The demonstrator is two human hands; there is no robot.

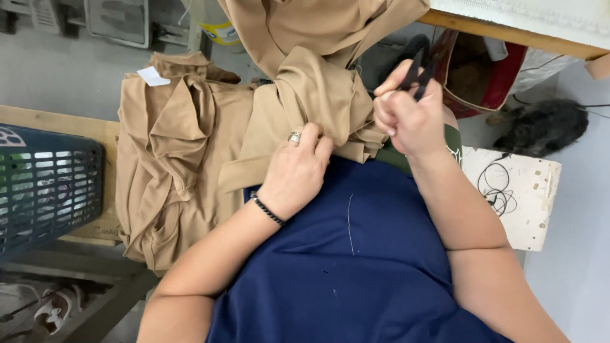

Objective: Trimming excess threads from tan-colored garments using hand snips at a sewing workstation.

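Right now my left hand pinches the tan cloth on my lap, keeping its fold taut and raised. So my right hand, clenched round black snips, can reach the edge.

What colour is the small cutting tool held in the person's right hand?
Black. The thread snips show best in the head view, pinched in the right hand.

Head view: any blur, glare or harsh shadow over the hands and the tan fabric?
Head view: even, soft light, no glare; the left hand on the tan folded fabric is sharp; the right hand with the small black snips looks slightly soft; edges bend outward.
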